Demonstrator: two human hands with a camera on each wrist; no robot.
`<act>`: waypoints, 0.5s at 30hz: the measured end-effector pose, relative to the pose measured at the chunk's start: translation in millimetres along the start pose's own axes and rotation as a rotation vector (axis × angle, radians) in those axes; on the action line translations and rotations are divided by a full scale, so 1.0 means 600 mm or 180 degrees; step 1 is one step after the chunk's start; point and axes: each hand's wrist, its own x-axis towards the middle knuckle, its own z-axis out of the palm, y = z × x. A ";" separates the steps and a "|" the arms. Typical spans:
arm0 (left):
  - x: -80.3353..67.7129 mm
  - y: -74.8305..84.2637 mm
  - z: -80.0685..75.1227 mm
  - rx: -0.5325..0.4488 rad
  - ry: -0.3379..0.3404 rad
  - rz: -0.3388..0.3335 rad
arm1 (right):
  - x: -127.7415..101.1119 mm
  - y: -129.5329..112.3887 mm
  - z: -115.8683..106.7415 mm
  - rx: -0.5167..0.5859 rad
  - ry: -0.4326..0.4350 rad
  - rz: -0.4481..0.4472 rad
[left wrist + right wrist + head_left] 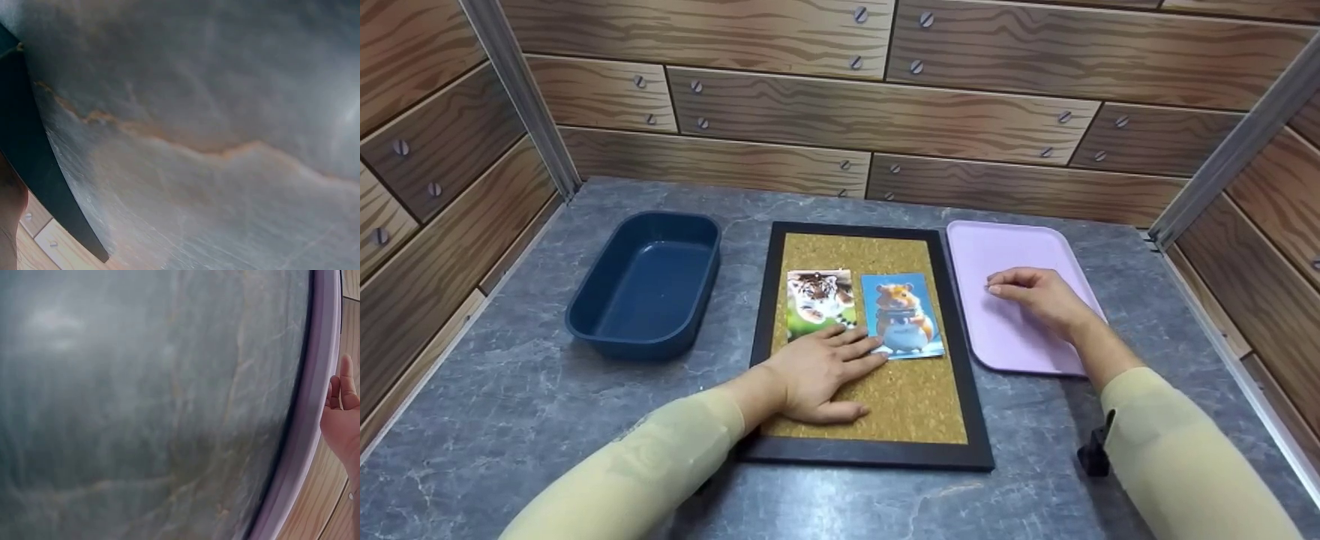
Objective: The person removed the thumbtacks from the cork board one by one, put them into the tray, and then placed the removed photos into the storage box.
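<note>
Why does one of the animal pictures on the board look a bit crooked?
The hamster card sits slightly turned, so its edges do not line up with the cork board's black frame, while the tiger card beside it lies straighter. The left hand rests flat on the cork below both cards. Nothing looks spilled or broken.

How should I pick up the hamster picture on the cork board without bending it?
The hamster picture lies flat on the cork board, so there is no edge to grab from above. Its right edge looks best: it is free, while the left hand sits at its lower left corner and the tiger picture lies close along its left. Probably lift that edge with a fingernail, then pinch it gently.
</note>
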 end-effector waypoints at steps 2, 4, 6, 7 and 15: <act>0.000 0.000 -0.001 -0.0005 -0.0008 0.0003 | 0.000 0.004 0.000 0.0026 -0.0003 0.0014; -0.001 0.000 -0.001 -0.0010 -0.0012 0.0005 | 0.000 0.007 -0.001 0.0037 -0.0020 0.0026; -0.001 -0.001 -0.001 -0.0023 -0.0012 0.0009 | -0.001 0.009 -0.002 0.0020 -0.0041 0.0047; 0.000 -0.001 -0.001 -0.0021 -0.0010 0.0012 | -0.001 0.009 -0.002 0.0015 -0.0053 0.0069; 0.000 -0.001 0.002 -0.0038 -0.0017 0.0000 | -0.007 0.009 -0.002 0.0109 -0.0183 0.0163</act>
